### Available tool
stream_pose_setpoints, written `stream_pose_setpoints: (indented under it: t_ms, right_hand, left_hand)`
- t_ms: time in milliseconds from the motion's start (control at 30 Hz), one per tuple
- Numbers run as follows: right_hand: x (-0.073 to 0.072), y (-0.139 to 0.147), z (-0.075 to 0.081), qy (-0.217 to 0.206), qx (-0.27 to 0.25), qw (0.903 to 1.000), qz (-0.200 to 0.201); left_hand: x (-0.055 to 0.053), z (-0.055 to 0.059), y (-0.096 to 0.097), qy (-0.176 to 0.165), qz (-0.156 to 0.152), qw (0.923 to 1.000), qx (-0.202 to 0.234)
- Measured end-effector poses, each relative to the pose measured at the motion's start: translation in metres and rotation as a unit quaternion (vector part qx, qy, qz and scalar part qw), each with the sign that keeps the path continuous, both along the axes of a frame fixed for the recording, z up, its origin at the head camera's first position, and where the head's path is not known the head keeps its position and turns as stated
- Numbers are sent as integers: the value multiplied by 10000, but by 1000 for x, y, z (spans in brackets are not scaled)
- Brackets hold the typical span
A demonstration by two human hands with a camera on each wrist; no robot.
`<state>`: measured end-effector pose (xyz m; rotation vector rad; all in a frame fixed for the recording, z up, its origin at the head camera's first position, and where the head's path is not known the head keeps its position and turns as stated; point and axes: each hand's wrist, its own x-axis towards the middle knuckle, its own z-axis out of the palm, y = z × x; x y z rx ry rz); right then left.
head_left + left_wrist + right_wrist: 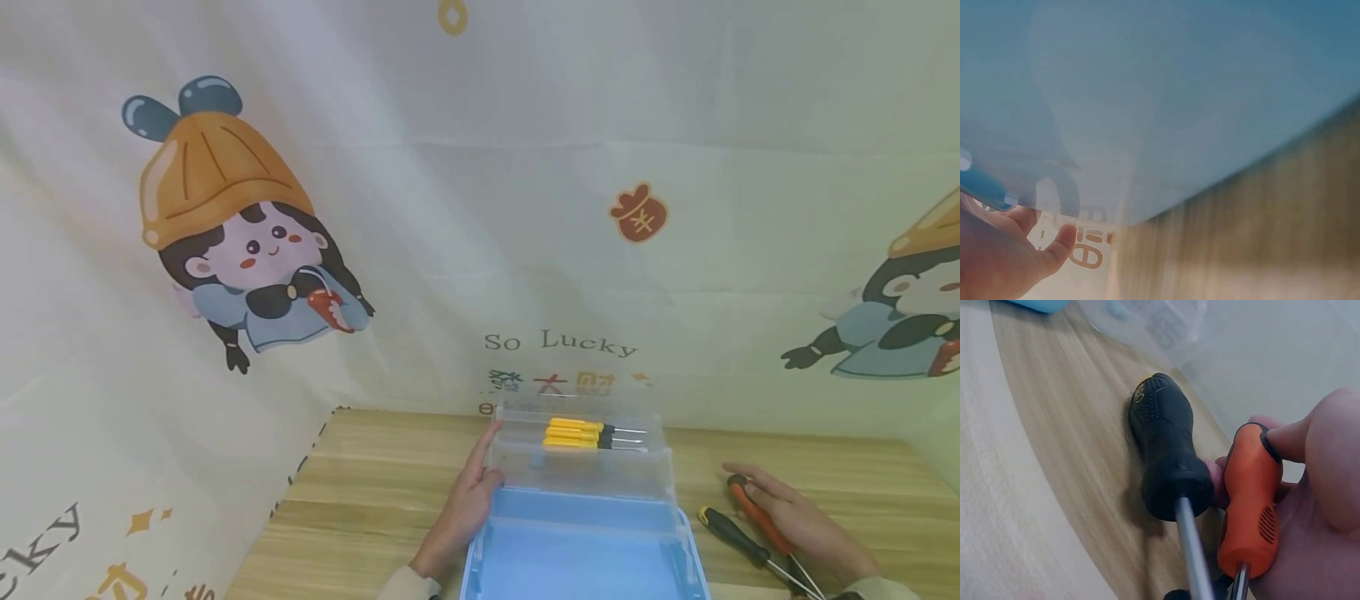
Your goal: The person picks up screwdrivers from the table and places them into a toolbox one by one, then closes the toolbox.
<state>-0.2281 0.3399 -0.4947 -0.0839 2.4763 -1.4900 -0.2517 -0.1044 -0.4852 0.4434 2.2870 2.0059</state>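
Note:
A blue box (pixel 577 560) stands on the table with its clear lid (pixel 581 473) raised at the back. My left hand (pixel 463 510) holds that lid by its left side, thumb in front. In the left wrist view, a blurred bluish surface covers most of the scene above the hand (pixel 997 256). My right hand (pixel 806 527) grips an orange screwdriver (pixel 1250 500) by its handle, to the right of the box. Beside it is a black screwdriver (pixel 1163 425) with a yellow end. Several small yellow-handled screwdrivers (pixel 573 433) lie in the lid's compartment.
The wood-grain table (pixel 375 475) reaches back to a pale printed cloth (pixel 525 208) hanging behind and at the left. Near the right hand, the lower ends of the tools overlap at the frame's bottom edge and are partly hidden.

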Motion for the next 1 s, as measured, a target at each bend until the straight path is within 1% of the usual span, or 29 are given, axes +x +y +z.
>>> stream_pose_setpoints:
  t_ms: [100,167,267,400,500,567,800,1000]
  right_hand:
    - [0,-1,0,-82,105,9999,-33]
    - [-1,-2,-1,-44,216,9998,11]
    - [-2,-3,-3,266,392,9987,173]
    - [-2,-3,-4,807,585,9943,372]
    - [-2,-3,-3,1032,784,9906,433]
    - [-2,-3,-2,1106,793,9895,488]
    - [-2,-6,0,799,630,9936,489]
    - [-3,-7,-1,924,756,9918,445]
  left_hand:
    - [0,0,0,-28,-17,10000,7]
    - [1,0,0,-38,-24,10000,13]
    - [1,0,0,-17,-25,10000,-3]
    - [0,0,0,26,-40,10000,-34]
    - [-1,0,0,70,-55,9999,-51]
    - [-1,1,0,95,-54,9999,-69]
    - [-1,1,0,71,-68,9999,-60]
    - [-1,1,0,66,-85,9999,-30]
